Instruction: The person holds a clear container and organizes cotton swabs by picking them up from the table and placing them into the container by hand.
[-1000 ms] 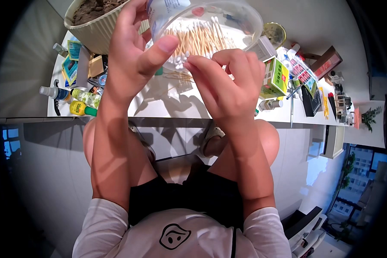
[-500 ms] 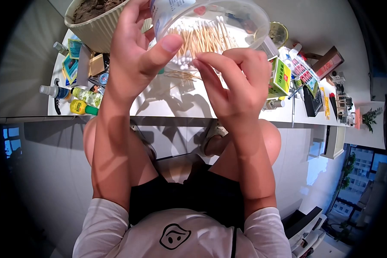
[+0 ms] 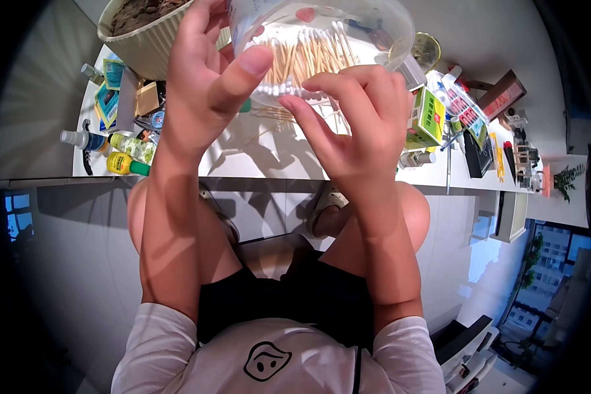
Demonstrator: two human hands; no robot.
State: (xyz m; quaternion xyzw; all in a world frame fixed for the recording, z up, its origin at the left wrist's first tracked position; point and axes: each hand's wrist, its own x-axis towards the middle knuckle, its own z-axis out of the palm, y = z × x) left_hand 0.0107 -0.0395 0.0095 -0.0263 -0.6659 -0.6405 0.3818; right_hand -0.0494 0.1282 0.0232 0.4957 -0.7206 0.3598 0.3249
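**Handling Cotton Swabs in a Hand-Held Tub**

The step in hand appeared to be fingertip work on the cotton swabs point(image 3: 312, 52) inside the clear tub point(image 3: 374, 16). Good practice likely called for a steady tub, its mouth tilted toward the worker, and light contact at the swab heads so that neighbouring sticks were not dragged along.

Left hand point(image 3: 220, 72): gripped the tub at its left side, thumb across the near rim, remaining fingers partly hidden behind the wall.

Right hand point(image 3: 296, 93): thumb and index finger were slightly parted at the near rim, beside the lowest swab heads. Whether the fingertips touched a swab could not be told. The other fingers were loosely curled.

The tub was held above the counter point(image 3: 262, 161), inward of its near edge. Loose swabs point(image 3: 274, 114) lay on the counter below. A plant pot point(image 3: 148, 49) stood toward the left corner; a green box point(image 3: 430, 118) stood to the right.
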